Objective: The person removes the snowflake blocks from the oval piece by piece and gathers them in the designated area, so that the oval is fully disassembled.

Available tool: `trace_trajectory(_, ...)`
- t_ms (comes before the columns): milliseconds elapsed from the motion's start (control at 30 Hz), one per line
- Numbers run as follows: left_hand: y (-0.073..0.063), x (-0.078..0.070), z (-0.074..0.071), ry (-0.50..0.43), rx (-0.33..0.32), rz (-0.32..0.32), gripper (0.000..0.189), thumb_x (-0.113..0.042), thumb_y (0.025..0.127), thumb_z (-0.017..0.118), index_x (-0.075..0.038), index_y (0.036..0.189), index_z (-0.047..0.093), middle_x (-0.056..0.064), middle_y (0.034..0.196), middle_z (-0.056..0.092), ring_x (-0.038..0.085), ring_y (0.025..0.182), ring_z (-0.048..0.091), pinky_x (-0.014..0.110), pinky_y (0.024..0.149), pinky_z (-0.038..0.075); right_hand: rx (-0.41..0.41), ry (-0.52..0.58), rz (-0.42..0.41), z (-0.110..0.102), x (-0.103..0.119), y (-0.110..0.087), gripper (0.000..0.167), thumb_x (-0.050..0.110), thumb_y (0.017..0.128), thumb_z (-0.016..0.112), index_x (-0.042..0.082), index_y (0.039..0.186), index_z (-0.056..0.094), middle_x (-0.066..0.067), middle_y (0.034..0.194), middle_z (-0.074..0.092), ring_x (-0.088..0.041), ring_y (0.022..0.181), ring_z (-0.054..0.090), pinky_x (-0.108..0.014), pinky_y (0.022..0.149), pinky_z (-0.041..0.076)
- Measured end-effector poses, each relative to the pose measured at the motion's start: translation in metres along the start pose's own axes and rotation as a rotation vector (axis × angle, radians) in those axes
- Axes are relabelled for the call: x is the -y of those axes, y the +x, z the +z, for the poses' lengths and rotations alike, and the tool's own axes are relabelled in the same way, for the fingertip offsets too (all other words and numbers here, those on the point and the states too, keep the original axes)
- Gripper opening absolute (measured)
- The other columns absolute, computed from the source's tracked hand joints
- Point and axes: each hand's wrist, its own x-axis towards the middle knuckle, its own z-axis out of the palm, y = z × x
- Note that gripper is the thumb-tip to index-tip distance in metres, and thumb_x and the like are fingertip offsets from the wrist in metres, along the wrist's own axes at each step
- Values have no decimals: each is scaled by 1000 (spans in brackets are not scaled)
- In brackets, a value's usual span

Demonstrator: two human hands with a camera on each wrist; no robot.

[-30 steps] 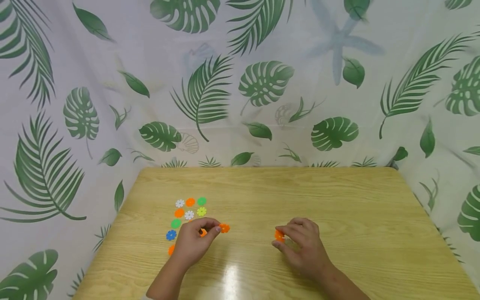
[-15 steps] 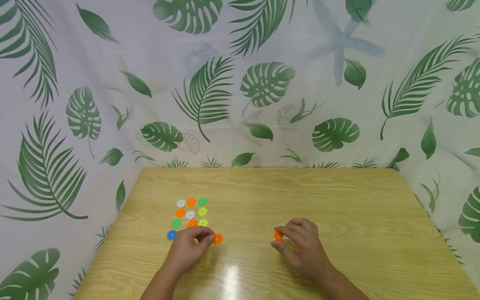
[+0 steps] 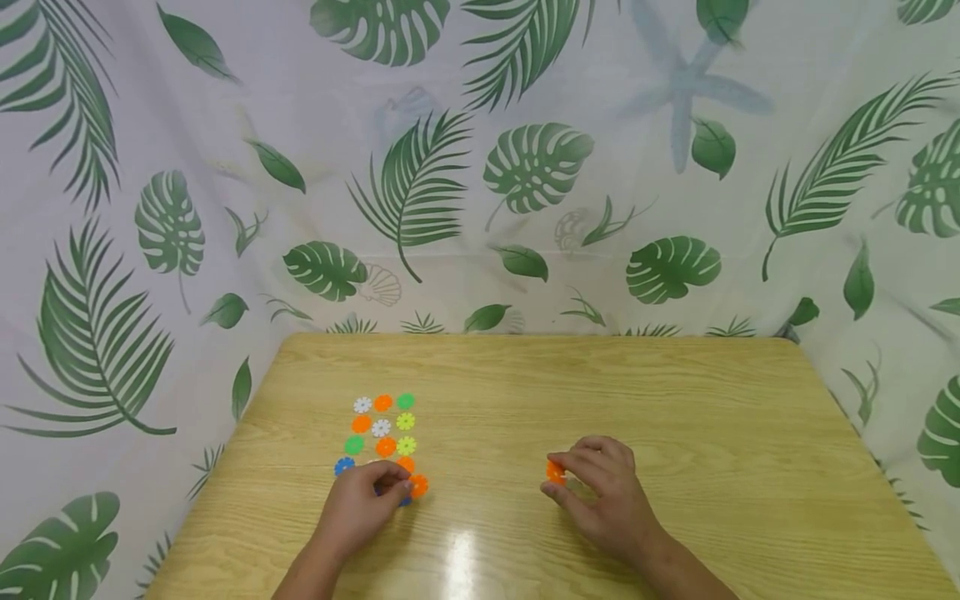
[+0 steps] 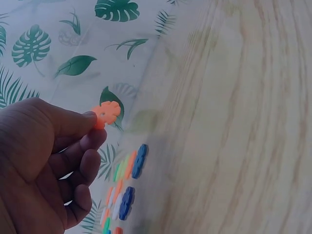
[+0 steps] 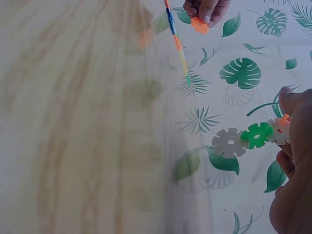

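My left hand [image 3: 362, 505] pinches an orange notched disc [image 3: 419, 485] between thumb and fingertips; this flower-shaped disc [image 4: 108, 114] stands out past the fingertips in the left wrist view. It is over the near end of the laid-out discs and overlaps a blue one. My right hand [image 3: 606, 493] grips a short chain of interlocked discs. From the right wrist, a white disc [image 5: 230, 142], a green disc [image 5: 257, 135], another white disc [image 5: 279, 130] and a bit of orange show in that chain. The head view shows only its orange disc [image 3: 555, 472].
Several notched discs lie in rows on the left of the wooden table [image 3: 675, 392]: white [image 3: 362, 405], orange [image 3: 383, 402], green [image 3: 406, 401], yellow [image 3: 406, 422] and blue [image 3: 344, 466]. My left hand covers some of them. A leaf-print cloth [image 3: 465, 292] hangs behind the table.
My left hand has moved left and nearer to me, bringing the orange disc from right of the rows to their near end. The right hand has hardly moved and keeps its hold.
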Motion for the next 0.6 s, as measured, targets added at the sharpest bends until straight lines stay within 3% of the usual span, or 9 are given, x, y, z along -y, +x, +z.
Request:
trace_trajectory(200,-4,8,0,28,10,-6,7,-21,93,78,-15,91,77,-11,84,73,7,75,65,27,69,54,5,-3,-1,0,1,1,31,20,80,89,12,109,78,11,97,74,-18,101,55,-53,95,33)
trace_trajectory(433,-8,14,0,71,96,-46,5,-20,93,77,-16,94,79,-11,84,72,8,76,64,27,68,53,12,6,16,0,2,0,32,18,79,90,12,109,79,11,96,74,-18,101,56,-54,95,33)
trace_trajectory(600,-10,16,0,113,115,-33,6,-22,92,78,-16,92,79,-11,83,72,7,77,63,29,70,52,23,13,32,0,2,-1,33,17,78,91,11,109,79,11,98,74,-18,102,55,-54,96,33)
